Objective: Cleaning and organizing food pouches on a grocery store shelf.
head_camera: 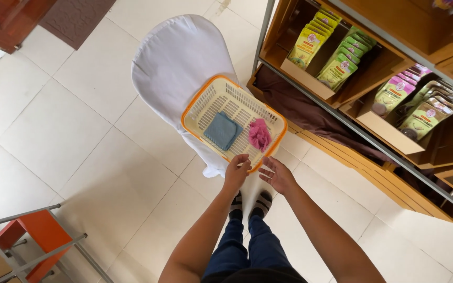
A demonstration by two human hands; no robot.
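Down below the camera, both bare hands meet at the near rim of a basket (212, 90), a cream plastic one with an orange rim and slotted walls. The left hand (236, 172) has its fingers (242, 160) curled over the rim, pressed together and gripping the edge. The right hand (278, 175) sits just beside it, its fingers (266, 163) loosely bent and a little spread, tips touching the same orange edge near the corner; whether they actually clasp it I cannot tell.

Just beyond the left fingertips, inside the basket, lies a folded blue cloth (222, 130), flat on the slotted bottom. Just beyond the right fingertips, also inside, sits a crumpled pink cloth (259, 134), close to the basket wall nearest the right hand. The two cloths are near each other but apart.

The basket rests on a chair with a white cover (176, 57), which stretches away past the fingertips on the far side. To the right of the right hand stands a wooden shelf (310, 78) with a metal frame, its compartments holding rows of upright pouches, yellow and green ones (325, 50) farther from the fingers and pink and olive ones (415, 102) well off to the right. Beneath the wrists the person's sandalled feet (250, 204) show on the pale tiled floor (53, 131). Well to the left of the left hand, an orange stool with metal legs (35, 236) stands at the edge of view.
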